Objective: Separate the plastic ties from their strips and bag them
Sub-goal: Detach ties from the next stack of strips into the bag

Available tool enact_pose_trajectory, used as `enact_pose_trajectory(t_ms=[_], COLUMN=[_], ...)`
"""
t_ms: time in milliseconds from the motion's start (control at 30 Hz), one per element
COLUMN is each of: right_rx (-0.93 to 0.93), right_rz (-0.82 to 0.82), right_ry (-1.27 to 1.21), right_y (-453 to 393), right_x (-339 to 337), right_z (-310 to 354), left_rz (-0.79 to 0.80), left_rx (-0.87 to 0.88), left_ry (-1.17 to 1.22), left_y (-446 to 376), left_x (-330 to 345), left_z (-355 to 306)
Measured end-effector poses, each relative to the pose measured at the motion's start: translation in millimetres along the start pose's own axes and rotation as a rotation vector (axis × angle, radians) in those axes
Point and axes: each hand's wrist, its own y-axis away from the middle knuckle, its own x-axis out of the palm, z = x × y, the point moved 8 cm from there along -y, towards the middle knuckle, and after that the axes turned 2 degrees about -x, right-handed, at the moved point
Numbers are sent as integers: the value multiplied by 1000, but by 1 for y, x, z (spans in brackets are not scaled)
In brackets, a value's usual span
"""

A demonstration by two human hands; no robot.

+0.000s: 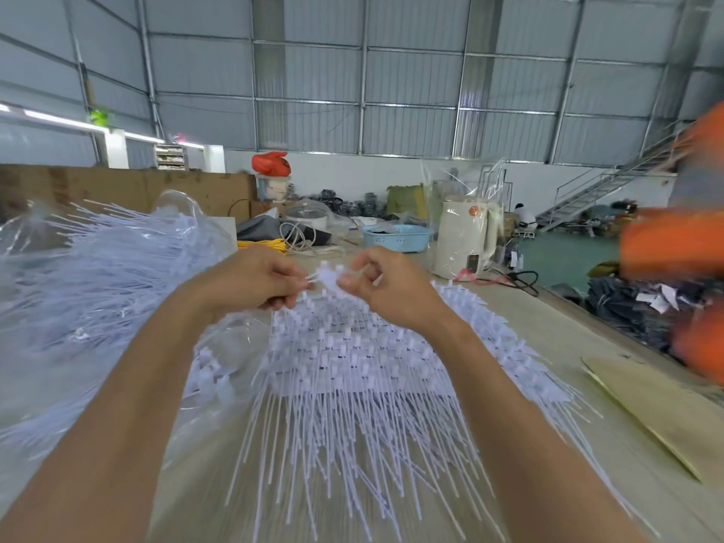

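Head cam view, so you're looking down both forearms at a long workbench [509,307] in a big metal-walled shed. Biggest thing by far is the clear plastic bag [98,276] on the left, stuffed with loose white ties, mouth facing the hands so finished ones can probably just be shoved sideways into it. Next is the heap of ties still on their strips [352,366], spread right in front of the person, heads stacked toward the far side and tails fanning back toward the camera. Makes sense: the heads are where they join the strip, so that end sits nearest the fingers.

Both hands are up just above the far edge of that heap. The left hand [250,278] has its fingers curled in, pinching a few thin tie tails. The right hand [386,286] is also curled, thumb and forefinger nipping the small white cluster [328,277] between the two hands. Looks to me like a pull-apart or twist to snap ties off. It's blurry, so I can't tell how many.

Around it: a white kettle [464,237] in plastic wrap, a blue basket [395,237], yellow cord [262,244], a cardboard sheet [666,405] on the right. Someone's orange sleeve [674,244] is reaching in on the right, near but not touching the heap.
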Motion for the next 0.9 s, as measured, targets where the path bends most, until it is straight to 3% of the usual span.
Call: enact_pose_trajectory(t_ms=[133, 267, 400, 500, 633, 900], right_rx=[77, 161, 215, 294, 271, 256], right_rz=[128, 236, 376, 498, 461, 372], right_ry=[148, 270, 447, 418, 425, 454], right_y=[3, 8, 18, 28, 26, 23], right_x=[11, 23, 38, 52, 48, 39], right_z=[-31, -57, -76, -90, -89, -91], left_rz=[-171, -202, -52, 68, 176, 63], left_rx=[-244, -455, -546, -601, -636, -754], left_ry=[-208, -262, -439, -506, -515, -454], left_y=[2, 16, 19, 19, 19, 43], left_x=[-56, -81, -72, -63, -69, -93], left_z=[72, 138, 177, 191, 196, 165])
